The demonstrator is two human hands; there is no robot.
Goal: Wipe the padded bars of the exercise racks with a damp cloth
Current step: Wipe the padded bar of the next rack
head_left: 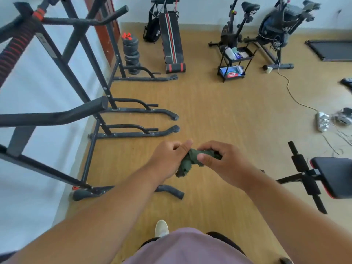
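- Cloth (187, 161), dark green and bunched into a wad, sits between both hands out in front of the body, above the wooden floor (219, 111); held up like this it can be gathered or refolded, which I judge to be the step in hand.
- The left hand (167, 159) has its fingers curled round the cloth's left end, thumb stretched along the top, so the loose tail hangs down below the grip.
- The right hand (219, 161) pinches the other end, thumb pressing the front and fingers wrapped behind; the two grips pull against each other, which suits twisting or squeezing a damp rag.
- The racks (99, 103) stand along the white wall on the left, well apart from the cloth, their feet reaching out onto the floor.
- A padded bar (51, 116) juts out from the near rack at the left, and another padded bar (83, 20) runs across higher up and farther off; neither is being touched, so wiping looks not yet under way here.
- The hands must carry the cloth left to reach the padding.
- A bench (331, 176) stands near on the right; a small cart (235, 61) with supplies stands far across the room beside two exercise bikes (274, 29).
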